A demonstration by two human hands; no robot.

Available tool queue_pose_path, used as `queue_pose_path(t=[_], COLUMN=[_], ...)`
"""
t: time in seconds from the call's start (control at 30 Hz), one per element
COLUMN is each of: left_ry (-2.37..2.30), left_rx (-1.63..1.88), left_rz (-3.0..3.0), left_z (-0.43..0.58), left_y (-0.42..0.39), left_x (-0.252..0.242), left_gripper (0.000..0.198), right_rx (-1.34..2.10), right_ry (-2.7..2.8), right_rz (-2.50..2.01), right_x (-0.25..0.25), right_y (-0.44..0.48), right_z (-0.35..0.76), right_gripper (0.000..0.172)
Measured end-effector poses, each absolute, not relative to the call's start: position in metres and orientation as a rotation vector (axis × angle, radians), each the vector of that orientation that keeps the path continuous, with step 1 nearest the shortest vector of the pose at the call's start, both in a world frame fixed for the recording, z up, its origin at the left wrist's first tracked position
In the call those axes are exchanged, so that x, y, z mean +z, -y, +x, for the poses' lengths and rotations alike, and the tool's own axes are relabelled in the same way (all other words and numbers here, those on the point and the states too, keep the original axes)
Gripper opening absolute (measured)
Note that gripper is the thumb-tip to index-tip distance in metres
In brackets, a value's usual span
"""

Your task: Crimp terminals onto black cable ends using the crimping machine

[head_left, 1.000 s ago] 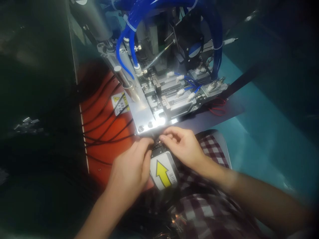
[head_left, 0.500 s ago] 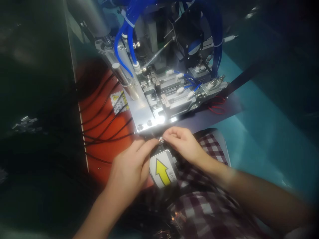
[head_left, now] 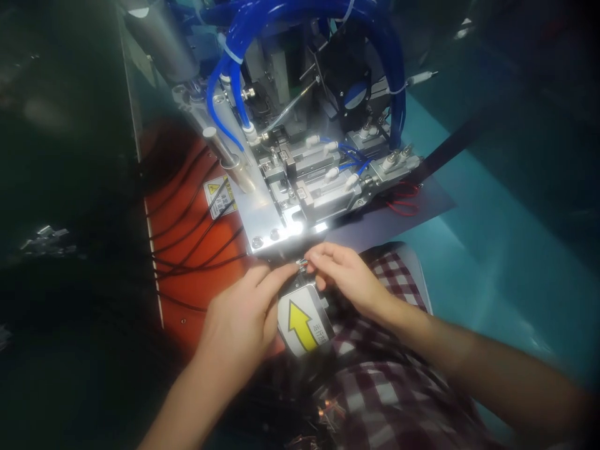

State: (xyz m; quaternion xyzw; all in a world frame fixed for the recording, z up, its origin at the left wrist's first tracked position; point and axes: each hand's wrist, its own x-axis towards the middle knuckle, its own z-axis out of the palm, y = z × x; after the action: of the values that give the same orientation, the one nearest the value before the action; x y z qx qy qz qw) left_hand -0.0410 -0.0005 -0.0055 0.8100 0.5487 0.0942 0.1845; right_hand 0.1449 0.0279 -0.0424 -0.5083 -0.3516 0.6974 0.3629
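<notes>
My left hand [head_left: 241, 306] is closed, its thumb and finger stretched to a small shiny metal piece [head_left: 302, 265] below the machine's front edge. What its fingertips grip, if anything, is too small to make out. From the other side my right hand [head_left: 344, 272] pinches what look like thin coloured wires [head_left: 304, 262] close by the metal piece. Both sets of fingertips nearly meet there. Just below them is a white cover with a yellow arrow [head_left: 302, 319], partly behind my left hand.
The machine's metal plate [head_left: 262, 215] and pneumatic cylinders [head_left: 330, 187] stand beyond my hands, with blue hoses [head_left: 281, 25] above. Black cables [head_left: 192, 256] cross an orange-red base [head_left: 182, 300] at left. A checkered cloth [head_left: 384, 400] lies across my lap; copper-coloured bits [head_left: 330, 409] show below.
The view has shifted slightly, so the machine sits a little further left. My right fingers have changed their pinch a little, and coloured strands now show between the hands.
</notes>
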Motion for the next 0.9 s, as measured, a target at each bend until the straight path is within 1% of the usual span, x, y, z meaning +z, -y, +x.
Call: queue_pose_path(t=[0.1, 0.3, 0.5, 0.6, 0.7, 0.8, 0.9], left_ry=[-1.546, -1.449, -1.585, -1.562, -1.507, -1.504, -1.514], left_rx=[0.308, 0.546, 0.452, 0.476, 0.533, 0.602, 0.624], left_rz=[2.283, 2.255, 2.548, 2.545, 2.413, 2.27, 2.241], left_z=[-0.042, -0.047, -0.045, -0.048, -0.052, -0.055, -0.054], left_y=[0.001, 0.001, 0.005, 0.006, 0.004, 0.002, 0.003], left_x=[-0.008, -0.014, -0.016, -0.019, -0.02, -0.02, -0.018], left_gripper=[0.037, 0.03, 0.034, 0.036, 0.037, 0.029, 0.022], right_rx=[1.734, 1.79, 1.752, 1.716, 1.802, 1.885, 1.826], right_ry=[0.923, 0.92, 1.057, 1.1, 1.048, 0.938, 0.924], right_rz=[-1.323, -1.337, -1.377, -1.395, -1.337, -1.274, -1.288], right_x=[-0.041, -0.036, -0.033, -0.034, -0.037, -0.04, -0.041], right_y=[-0.025, -0.03, -0.031, -0.032, -0.033, -0.034, -0.031], right_z=[0.139, 0.138, 0.138, 0.138, 0.14, 0.143, 0.143], right_gripper=[0.018, 0.017, 0.015, 0.013, 0.017, 0.022, 0.025])
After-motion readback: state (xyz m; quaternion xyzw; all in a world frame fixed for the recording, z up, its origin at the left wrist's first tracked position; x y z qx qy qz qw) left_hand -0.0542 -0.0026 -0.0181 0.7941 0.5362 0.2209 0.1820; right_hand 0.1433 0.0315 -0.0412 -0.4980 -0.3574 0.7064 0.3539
